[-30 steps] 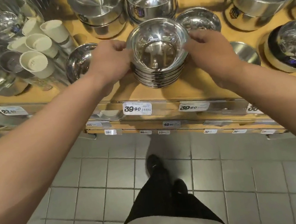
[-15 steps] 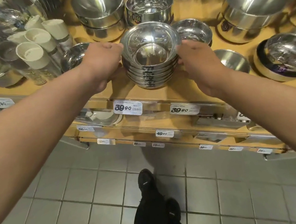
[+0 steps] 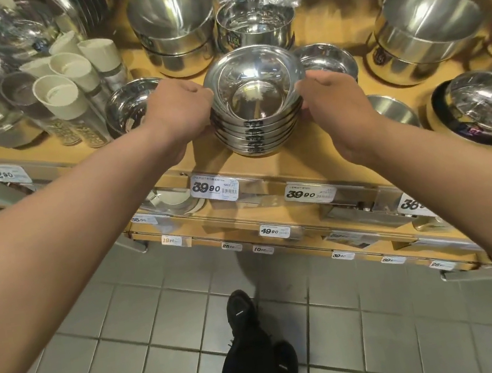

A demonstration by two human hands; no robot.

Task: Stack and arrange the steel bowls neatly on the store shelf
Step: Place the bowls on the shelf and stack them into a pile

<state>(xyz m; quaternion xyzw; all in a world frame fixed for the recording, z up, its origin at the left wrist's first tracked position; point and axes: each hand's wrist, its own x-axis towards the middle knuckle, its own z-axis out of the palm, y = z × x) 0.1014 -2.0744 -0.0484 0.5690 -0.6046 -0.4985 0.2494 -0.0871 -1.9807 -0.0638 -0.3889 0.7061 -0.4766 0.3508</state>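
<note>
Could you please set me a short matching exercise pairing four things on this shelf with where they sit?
Things:
1. stack of steel bowls
2. cream-lidded jars
3. black-rimmed bowl
4. 22.90 price tag

Places:
A. on the shelf at the far right
B. held between the left hand and the right hand
C. on the shelf edge at the far left
D. on the shelf to the left of the hands

Pairs: 1-B, 2-D, 3-A, 4-C
</note>
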